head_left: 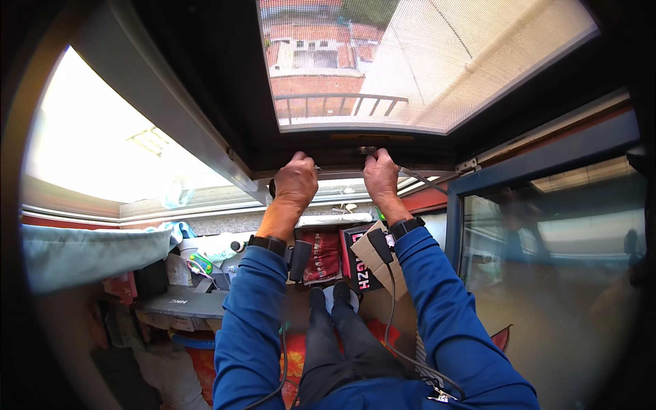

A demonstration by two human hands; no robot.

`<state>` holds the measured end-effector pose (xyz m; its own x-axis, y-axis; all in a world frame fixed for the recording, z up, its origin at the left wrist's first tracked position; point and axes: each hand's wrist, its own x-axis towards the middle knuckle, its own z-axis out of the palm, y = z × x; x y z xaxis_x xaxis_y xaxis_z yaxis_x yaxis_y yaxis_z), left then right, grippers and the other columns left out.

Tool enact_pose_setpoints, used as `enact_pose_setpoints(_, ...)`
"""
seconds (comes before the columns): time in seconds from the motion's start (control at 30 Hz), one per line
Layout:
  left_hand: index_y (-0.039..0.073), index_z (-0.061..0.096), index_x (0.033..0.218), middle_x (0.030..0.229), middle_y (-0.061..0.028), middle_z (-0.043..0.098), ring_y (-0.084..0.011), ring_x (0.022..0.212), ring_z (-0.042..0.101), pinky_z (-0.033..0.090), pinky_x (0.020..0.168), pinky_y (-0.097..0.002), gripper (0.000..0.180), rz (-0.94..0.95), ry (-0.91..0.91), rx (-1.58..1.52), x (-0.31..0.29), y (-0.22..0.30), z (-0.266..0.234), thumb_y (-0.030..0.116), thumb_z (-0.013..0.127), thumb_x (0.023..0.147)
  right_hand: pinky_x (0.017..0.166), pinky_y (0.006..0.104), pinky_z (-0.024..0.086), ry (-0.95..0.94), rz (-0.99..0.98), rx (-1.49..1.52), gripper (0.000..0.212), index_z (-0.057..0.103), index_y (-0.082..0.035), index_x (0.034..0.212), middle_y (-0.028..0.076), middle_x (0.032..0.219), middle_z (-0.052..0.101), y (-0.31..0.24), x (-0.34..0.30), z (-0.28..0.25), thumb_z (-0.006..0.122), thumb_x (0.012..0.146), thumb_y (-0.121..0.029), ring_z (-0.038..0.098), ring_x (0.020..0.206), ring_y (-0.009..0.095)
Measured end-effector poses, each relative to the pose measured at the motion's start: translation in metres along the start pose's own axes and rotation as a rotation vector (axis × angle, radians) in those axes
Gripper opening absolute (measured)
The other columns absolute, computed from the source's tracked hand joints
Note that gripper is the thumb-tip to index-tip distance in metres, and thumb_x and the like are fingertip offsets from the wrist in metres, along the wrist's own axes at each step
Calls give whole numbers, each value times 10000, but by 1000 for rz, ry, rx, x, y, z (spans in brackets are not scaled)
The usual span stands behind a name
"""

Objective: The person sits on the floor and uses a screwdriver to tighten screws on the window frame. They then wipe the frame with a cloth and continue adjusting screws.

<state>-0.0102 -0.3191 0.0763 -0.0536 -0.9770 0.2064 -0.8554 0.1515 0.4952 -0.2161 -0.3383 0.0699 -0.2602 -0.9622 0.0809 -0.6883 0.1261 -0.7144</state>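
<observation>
A dark-framed mesh window screen (pixel 355 96) fills the upper middle, with rooftops and a railing seen through it. My left hand (pixel 296 180) is closed in a fist at the lower rail of its frame (pixel 338 159). A small shiny bit shows beside that fist, but what the fingers hold is hidden. My right hand (pixel 380 175) is also closed, thumb and fingers pinching a small dark metal fitting (pixel 367 149) on the same rail. A thin metal window stay (pixel 424 180) runs from near my right hand toward the opened glass window.
The blue-grey framed glass window (pixel 547 225) stands open at right. Below my hands are a red package (pixel 321 257), a cardboard piece (pixel 374 263) and a black printed box (pixel 357 270). A light blue cloth (pixel 96 256) hangs at left above a dark flat box (pixel 184 303). Cables hang along both sleeves.
</observation>
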Motion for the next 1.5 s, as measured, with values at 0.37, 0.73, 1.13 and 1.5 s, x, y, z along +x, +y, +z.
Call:
enact_pose_setpoints(0.37,67,673,789,947,-92,655,-358,787,682,574,678,-455,111,43,55,17,-1,-4,6,146,632,856,776,556,521,-47,-90,-39,209,622,-12,997,316,847,663,4,1,-13,549,947,-202,644,869,509)
enact_pose_setpoints(0.73,43,681,817,933,-108,648,-362,819,661,553,709,-444,104,0,40,-17,-4,-4,8,144,673,842,835,539,530,-111,-21,-219,187,645,0,940,311,890,676,-18,16,-13,566,882,-159,655,922,498)
enact_pose_setpoints(1.13,60,668,789,945,-98,643,-368,816,672,570,708,-464,114,38,53,-13,-2,-7,8,145,642,859,756,548,528,-121,-120,-127,187,632,-30,990,294,832,671,4,-4,-42,583,935,-202,658,852,491)
enact_pose_setpoints(1.5,43,671,808,914,-113,641,-363,810,654,541,708,-445,98,5,62,-57,-3,-3,5,135,683,840,773,550,527,-107,-158,-113,215,636,-32,987,296,818,667,10,10,-26,560,940,-227,658,865,486)
